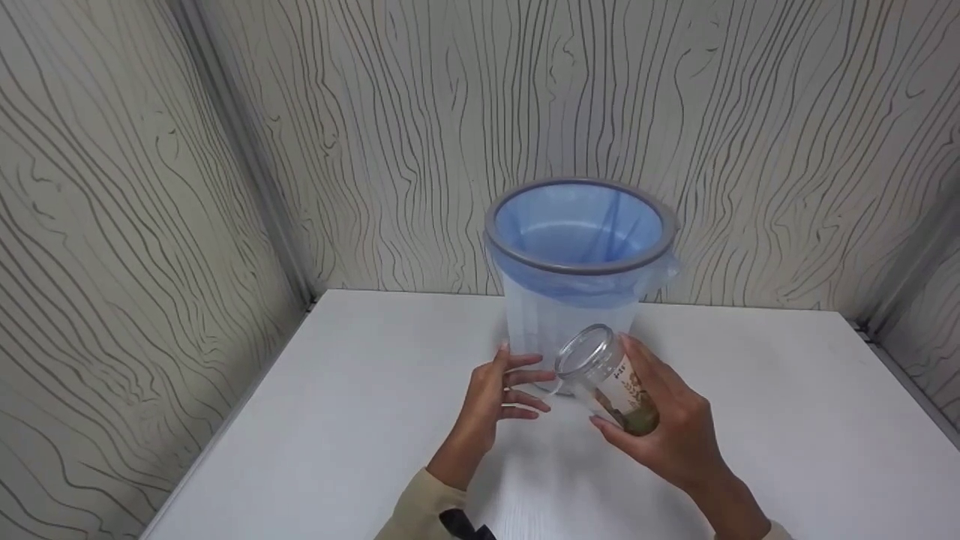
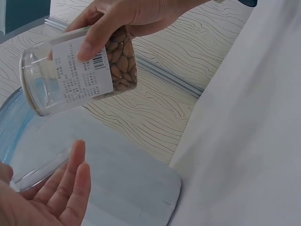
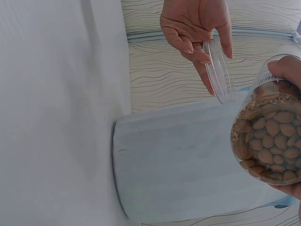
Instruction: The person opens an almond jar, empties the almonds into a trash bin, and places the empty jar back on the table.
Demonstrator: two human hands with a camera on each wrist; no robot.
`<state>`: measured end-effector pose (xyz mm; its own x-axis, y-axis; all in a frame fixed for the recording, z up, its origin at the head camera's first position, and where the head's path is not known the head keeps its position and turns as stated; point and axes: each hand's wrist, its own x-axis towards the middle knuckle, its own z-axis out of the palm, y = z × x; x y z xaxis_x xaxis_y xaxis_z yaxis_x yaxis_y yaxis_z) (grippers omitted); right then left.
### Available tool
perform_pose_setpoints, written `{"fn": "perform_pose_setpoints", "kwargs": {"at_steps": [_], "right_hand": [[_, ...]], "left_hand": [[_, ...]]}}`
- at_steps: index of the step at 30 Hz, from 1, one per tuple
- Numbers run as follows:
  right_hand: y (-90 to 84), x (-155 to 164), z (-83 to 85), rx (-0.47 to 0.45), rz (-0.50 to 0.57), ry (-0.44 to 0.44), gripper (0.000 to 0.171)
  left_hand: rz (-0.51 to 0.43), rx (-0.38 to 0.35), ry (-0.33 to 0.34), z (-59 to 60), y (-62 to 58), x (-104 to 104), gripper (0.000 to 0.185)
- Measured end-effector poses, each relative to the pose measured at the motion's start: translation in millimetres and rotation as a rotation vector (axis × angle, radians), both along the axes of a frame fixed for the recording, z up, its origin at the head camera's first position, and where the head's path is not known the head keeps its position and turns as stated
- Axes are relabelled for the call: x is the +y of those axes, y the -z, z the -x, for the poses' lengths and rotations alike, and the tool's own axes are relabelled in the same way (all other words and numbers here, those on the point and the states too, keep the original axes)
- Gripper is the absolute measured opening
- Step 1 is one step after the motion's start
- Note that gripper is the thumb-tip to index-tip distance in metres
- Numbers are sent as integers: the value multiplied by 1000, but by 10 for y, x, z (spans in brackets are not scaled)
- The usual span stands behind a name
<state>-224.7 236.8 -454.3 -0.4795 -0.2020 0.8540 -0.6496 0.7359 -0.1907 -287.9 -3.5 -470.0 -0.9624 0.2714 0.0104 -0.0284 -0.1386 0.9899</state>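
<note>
My right hand (image 1: 679,424) grips a clear jar (image 1: 628,382) with a printed label, tilted so its mouth points up and to the left in the head view. Almonds (image 3: 275,139) lie gathered toward the jar's bottom. Between the thumb and fingers of my left hand (image 1: 486,394) is a clear round lid (image 3: 218,75), held on edge and apart from the jar's mouth. In the left wrist view the lid (image 2: 42,172) shows below the jar (image 2: 80,73), whose back label carries a barcode.
Behind both hands stands a white bin (image 1: 536,319) with a grey rim (image 1: 581,268) and a blue bag lining (image 1: 559,225). It rests on a white table (image 1: 375,420), close to the wood-patterned back wall (image 1: 420,150). Another patterned wall (image 1: 112,225) rises at the left.
</note>
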Motion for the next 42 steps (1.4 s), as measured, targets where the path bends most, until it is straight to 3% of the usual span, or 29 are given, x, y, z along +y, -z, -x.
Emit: {"fn": "perform_pose_setpoints", "kwargs": {"at_steps": [19,42], "right_hand": [[-2,12,5,-11,2,-5,112],[0,9,5,0,2,-12,110]], "left_hand": [[75,4,52,63,67,-48,66],[38,-71,138,146,192,-100,65]]}}
